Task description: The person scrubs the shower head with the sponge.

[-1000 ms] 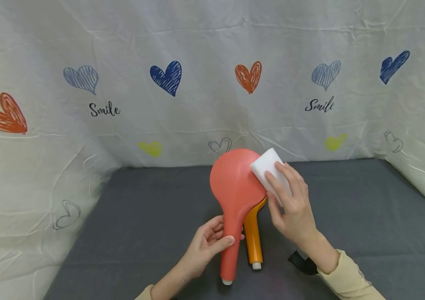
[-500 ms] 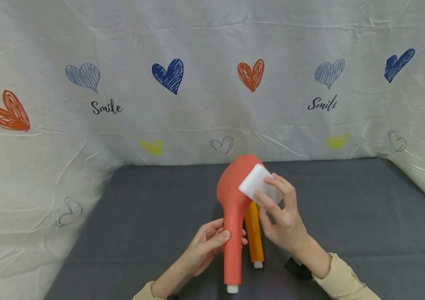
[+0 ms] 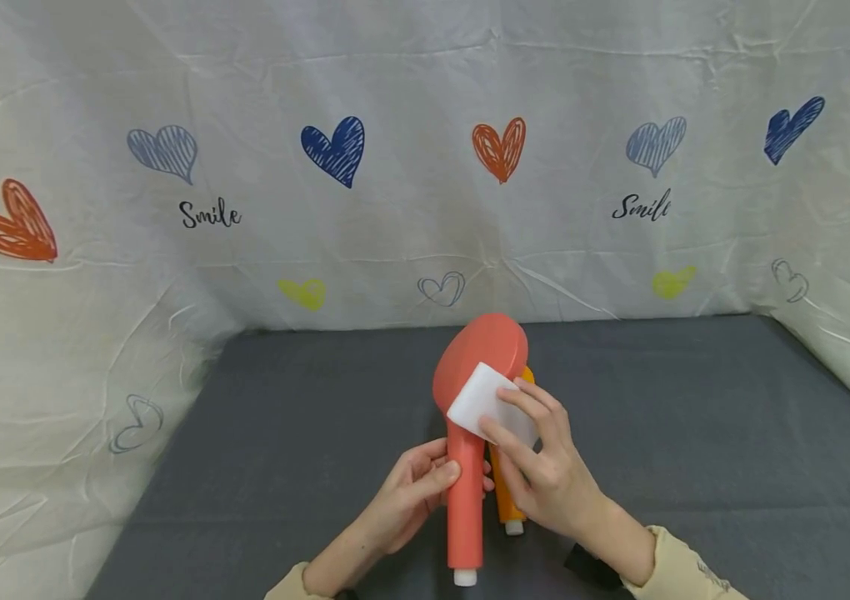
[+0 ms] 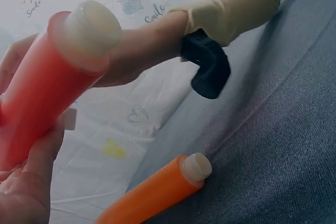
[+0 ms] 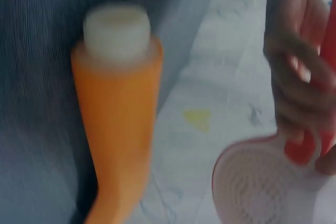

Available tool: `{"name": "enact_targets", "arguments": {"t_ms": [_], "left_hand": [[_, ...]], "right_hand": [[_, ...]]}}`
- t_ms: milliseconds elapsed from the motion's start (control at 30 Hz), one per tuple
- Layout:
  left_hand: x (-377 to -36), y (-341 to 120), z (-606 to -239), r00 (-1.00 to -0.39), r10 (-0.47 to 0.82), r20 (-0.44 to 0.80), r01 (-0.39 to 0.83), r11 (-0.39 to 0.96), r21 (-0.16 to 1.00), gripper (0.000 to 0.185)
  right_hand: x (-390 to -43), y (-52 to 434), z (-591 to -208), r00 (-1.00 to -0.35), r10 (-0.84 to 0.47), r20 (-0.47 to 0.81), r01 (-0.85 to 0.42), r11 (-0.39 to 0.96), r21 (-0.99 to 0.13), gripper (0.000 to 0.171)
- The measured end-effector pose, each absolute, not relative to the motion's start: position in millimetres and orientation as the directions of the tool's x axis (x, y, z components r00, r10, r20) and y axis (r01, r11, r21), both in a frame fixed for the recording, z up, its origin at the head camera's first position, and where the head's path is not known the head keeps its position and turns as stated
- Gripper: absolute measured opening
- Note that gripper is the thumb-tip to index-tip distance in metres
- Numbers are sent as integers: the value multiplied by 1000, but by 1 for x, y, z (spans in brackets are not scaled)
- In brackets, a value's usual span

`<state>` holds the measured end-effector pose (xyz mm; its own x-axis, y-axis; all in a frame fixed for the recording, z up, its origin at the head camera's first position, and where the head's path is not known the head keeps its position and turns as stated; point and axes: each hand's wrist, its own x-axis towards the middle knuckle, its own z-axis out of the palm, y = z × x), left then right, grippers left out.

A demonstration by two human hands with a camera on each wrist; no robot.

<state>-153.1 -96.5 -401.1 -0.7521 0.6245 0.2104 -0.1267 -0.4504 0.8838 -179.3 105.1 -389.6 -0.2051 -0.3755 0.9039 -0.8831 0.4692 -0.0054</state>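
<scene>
One shower head, the red one (image 3: 470, 392), was mid-wipe: your left hand (image 3: 410, 496) gripped its handle, your right hand (image 3: 545, 475) pinched the white sponge (image 3: 481, 400) low on its back; the orange shower head (image 3: 506, 500) lay untouched.

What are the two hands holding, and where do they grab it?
The left hand grips the red shower head around its handle. The right hand pinches a white sponge by its lower end, against the red head's back.

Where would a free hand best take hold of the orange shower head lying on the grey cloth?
Grip the orange shower head round its straight handle, near the white threaded end, coming from above and from its right side. The handle lies flat and bare there, while its head end is hidden behind the red shower head and the right hand with the white sponge.
</scene>
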Motion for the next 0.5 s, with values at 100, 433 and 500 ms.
{"name": "enact_targets", "arguments": {"t_ms": [100, 433, 500], "left_hand": [[-153, -97, -401, -754, 629, 189, -127, -422, 898, 40], [-152, -98, -401, -741, 637, 211, -78, -394, 916, 38], [-153, -99, -401, -747, 627, 221, -63, -398, 915, 38]], "right_hand": [[-185, 111, -381, -203, -340, 918, -878, 478, -17, 26], [-203, 128, -360, -432, -176, 884, -857, 386, -342, 37], [-197, 125, -365, -423, -193, 885, -861, 391, -326, 37]]}}
